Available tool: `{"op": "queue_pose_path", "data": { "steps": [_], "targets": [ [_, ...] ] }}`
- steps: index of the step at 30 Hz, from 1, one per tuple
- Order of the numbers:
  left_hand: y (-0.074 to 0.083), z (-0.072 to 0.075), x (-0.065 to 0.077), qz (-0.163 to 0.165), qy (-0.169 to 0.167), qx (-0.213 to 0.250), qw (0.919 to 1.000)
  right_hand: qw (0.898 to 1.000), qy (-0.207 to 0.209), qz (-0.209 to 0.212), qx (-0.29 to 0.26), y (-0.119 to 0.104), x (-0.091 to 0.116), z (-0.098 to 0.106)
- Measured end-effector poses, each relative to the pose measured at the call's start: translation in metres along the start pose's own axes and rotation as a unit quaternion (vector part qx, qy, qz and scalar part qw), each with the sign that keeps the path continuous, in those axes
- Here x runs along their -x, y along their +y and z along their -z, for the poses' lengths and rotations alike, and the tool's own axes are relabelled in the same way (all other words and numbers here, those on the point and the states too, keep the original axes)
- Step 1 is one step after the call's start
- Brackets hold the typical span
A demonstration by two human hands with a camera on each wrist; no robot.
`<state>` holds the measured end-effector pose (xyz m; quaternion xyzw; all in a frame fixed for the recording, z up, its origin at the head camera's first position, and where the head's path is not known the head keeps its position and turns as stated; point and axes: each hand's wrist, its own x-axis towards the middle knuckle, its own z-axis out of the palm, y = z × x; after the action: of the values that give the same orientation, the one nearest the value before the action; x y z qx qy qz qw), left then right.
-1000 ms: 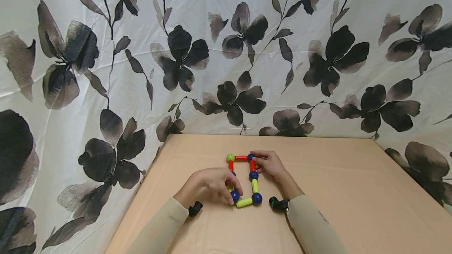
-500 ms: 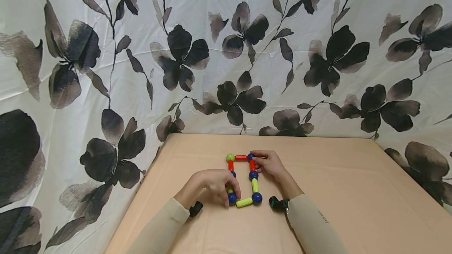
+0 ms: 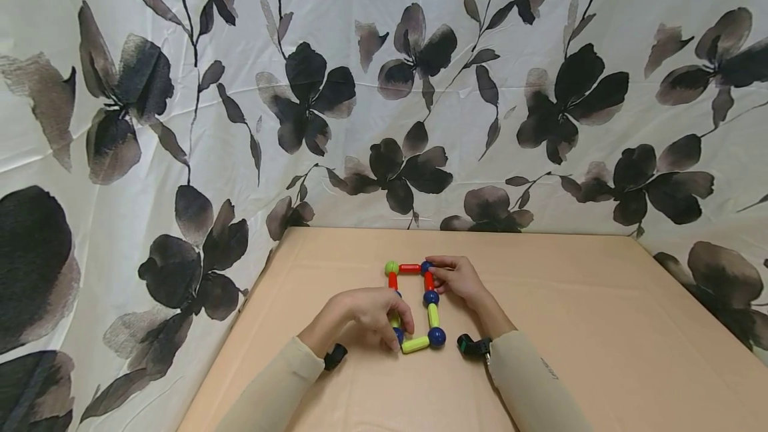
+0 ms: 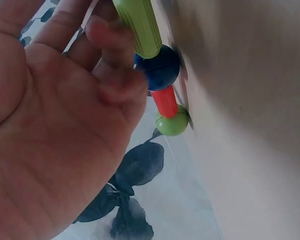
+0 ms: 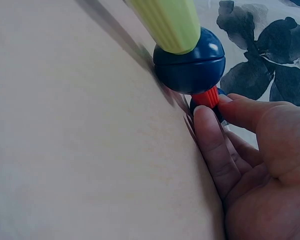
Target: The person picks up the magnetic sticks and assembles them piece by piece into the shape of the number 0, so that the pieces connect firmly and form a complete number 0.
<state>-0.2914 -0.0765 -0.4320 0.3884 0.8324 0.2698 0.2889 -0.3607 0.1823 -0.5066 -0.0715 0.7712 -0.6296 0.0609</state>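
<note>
Magnetic rods and balls lie on the table as a rectangular outline. My left hand (image 3: 375,312) reaches over its left side, thumb and fingers around the near-left blue ball (image 3: 399,335), which they partly hide. The near yellow-green rod (image 3: 415,345) runs to the near-right blue ball (image 3: 437,337); whether it touches the held ball, I cannot tell. In the left wrist view, a green rod (image 4: 140,27) meets another blue ball (image 4: 162,70). At the far right corner, my right hand (image 3: 459,279) pinches the red rod (image 5: 206,96) beside the far blue ball (image 3: 426,267).
A green ball (image 3: 391,268) marks the far-left corner, joined to a red rod (image 3: 410,269). The tan tabletop (image 3: 570,305) extends to both sides. A floral cloth (image 3: 360,105) hangs behind the table's far edge.
My left hand shifts the near-left blue ball slightly left, away from the near rod, then back right towards it. My right hand stays still at the far right corner.
</note>
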Motion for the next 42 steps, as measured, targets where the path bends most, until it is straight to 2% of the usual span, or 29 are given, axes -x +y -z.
{"op": "queue_pose_path", "data": {
  "steps": [7,9,11,14,17,19,21,25,29,33,36,39,42],
  "targets": [
    [-0.001,-0.004,-0.007,-0.017,0.027,0.009,0.9995,1.0,0.0,0.009,0.003,0.002,-0.001,0.0],
    [-0.004,-0.004,-0.009,-0.014,0.051,0.017,0.9985,1.0,0.0,0.009,0.003,0.002,-0.001,0.001],
    [-0.008,-0.002,-0.011,-0.011,0.096,0.026,0.9949,1.0,0.0,0.007,0.002,0.002,-0.001,0.001],
    [-0.017,0.002,-0.015,-0.008,0.193,0.038,0.9804,1.0,0.001,0.008,0.005,0.003,-0.002,0.001],
    [-0.029,0.008,-0.019,0.006,0.285,0.047,0.9574,1.0,0.003,0.006,0.007,0.002,-0.002,0.002],
    [-0.036,0.012,-0.023,0.02,0.325,0.057,0.9437,1.0,0.005,0.008,0.008,0.002,-0.002,0.002],
    [-0.043,0.014,-0.027,0.032,0.352,0.072,0.9328,1.0,0.006,0.009,0.006,0.002,-0.002,0.002],
    [-0.061,0.016,-0.036,0.036,0.373,0.104,0.9215,1.0,0.003,0.011,0.002,0.003,-0.002,0.001],
    [-0.079,0.013,-0.044,0.029,0.377,0.131,0.9167,1.0,0.0,0.013,0.0,0.004,-0.002,-0.002],
    [-0.088,0.009,-0.047,0.019,0.385,0.146,0.9113,1.0,0.009,0.014,0.009,0.001,0.001,-0.002],
    [-0.089,0.009,-0.047,0.017,0.387,0.148,0.9101,0.998,0.034,0.031,0.044,-0.005,0.006,-0.001],
    [-0.087,0.008,-0.047,0.021,0.388,0.151,0.909,0.99,0.044,0.068,0.112,-0.015,0.011,0.003],
    [-0.085,0.008,-0.047,0.025,0.389,0.152,0.9083,0.982,-0.008,0.102,0.162,-0.03,0.019,0.005]
  ]
}}
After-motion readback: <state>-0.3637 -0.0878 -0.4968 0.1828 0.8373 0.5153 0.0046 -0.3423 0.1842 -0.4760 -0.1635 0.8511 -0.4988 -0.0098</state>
